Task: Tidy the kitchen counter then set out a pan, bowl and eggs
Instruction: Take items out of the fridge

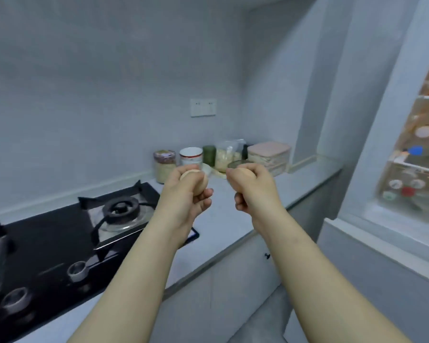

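The left grip (186, 194) clasps one oval pale-tan egg (195, 181) and the right grip (255, 189) a second egg (242, 173) above the pale grey worktop (228, 219); lower both softly toward twelve o'clock, steadying them so neither rolls.

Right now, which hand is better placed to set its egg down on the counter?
Probably the right hand: its egg hangs over bare counter, while the left hand is nearer the stove.

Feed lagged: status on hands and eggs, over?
Left hand grips an egg. Right hand grips a second egg. Both above the counter; jars stand behind, at its far end.
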The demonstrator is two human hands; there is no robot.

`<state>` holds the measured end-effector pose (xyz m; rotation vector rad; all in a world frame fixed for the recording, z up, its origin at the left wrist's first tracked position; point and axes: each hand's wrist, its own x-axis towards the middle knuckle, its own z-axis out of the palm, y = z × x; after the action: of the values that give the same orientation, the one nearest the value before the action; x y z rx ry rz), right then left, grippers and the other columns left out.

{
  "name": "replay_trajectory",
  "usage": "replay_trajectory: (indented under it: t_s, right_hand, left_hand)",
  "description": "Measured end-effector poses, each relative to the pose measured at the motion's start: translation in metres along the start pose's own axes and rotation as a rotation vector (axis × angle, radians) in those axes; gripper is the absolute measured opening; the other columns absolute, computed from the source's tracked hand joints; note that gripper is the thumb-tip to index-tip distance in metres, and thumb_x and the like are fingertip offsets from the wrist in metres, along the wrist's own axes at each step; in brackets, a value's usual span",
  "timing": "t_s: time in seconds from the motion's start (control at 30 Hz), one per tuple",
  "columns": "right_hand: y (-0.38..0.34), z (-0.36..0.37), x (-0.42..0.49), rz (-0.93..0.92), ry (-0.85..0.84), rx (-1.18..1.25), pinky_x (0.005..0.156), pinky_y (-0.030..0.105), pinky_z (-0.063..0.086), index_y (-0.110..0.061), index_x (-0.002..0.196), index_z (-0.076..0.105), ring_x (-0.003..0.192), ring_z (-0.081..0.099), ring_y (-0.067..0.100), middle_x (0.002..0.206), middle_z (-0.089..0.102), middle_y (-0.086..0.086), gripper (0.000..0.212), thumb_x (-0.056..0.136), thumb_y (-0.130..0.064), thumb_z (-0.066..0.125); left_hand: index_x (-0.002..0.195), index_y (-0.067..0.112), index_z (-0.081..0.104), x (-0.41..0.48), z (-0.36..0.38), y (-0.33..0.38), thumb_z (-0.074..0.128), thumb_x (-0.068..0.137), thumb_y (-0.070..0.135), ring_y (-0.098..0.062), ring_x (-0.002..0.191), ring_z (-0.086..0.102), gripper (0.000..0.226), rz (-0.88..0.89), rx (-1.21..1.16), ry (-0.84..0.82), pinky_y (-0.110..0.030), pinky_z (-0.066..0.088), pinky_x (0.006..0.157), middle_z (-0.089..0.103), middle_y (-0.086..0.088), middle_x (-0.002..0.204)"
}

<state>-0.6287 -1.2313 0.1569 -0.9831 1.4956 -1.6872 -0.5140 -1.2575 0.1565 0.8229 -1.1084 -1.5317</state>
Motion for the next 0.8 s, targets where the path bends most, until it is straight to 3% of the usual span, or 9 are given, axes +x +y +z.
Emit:
replay_trajectory:
  t_s: [0.2,0.37,0.6,0.8]
  right_hand:
    - [0.011,0.173,-0.104,0.06,-0.38,0.046,0.041,0.019,0.039,-0.019,0.092,0.052,0.038,0.044,0.008,0.064,0.052,-0.001,0.016,0.083,-0.018,0.066]
    - [0.024,0.287,-0.209,0.1,-0.69,-0.002,0.044,0.019,0.045,-0.023,0.093,0.053,0.048,0.05,0.01,0.078,0.056,0.0,0.017,0.084,-0.019,0.067]
    - [0.04,0.412,-0.347,0.178,-1.052,-0.047,0.049,0.018,0.049,-0.021,0.105,0.055,0.056,0.055,0.011,0.083,0.058,0.001,0.022,0.086,-0.019,0.065]
    - [0.052,0.499,-0.413,0.189,-1.244,-0.068,0.053,0.019,0.052,-0.022,0.106,0.055,0.061,0.058,0.012,0.086,0.06,0.001,0.022,0.087,-0.016,0.064]
  left_hand:
    - [0.092,0.022,0.051,-0.093,-0.184,0.057,0.045,0.092,0.006,-0.013,0.062,0.051,0.017,0.115,0.061,0.367,-0.023,0.045,0.056,0.052,-0.003,0.078]
    - [0.094,0.023,0.05,-0.196,-0.31,0.093,0.045,0.093,0.006,-0.013,0.061,0.051,0.017,0.155,0.072,0.627,-0.024,0.044,0.056,0.052,-0.003,0.078]
    - [0.099,0.022,0.051,-0.326,-0.443,0.119,0.048,0.092,0.01,-0.013,0.065,0.053,0.015,0.167,0.097,0.999,-0.023,0.045,0.057,0.051,-0.002,0.075]
    - [0.095,0.023,0.048,-0.376,-0.528,0.132,0.046,0.092,0.011,-0.012,0.063,0.052,0.012,0.151,0.063,1.184,-0.021,0.046,0.054,0.048,0.003,0.067]
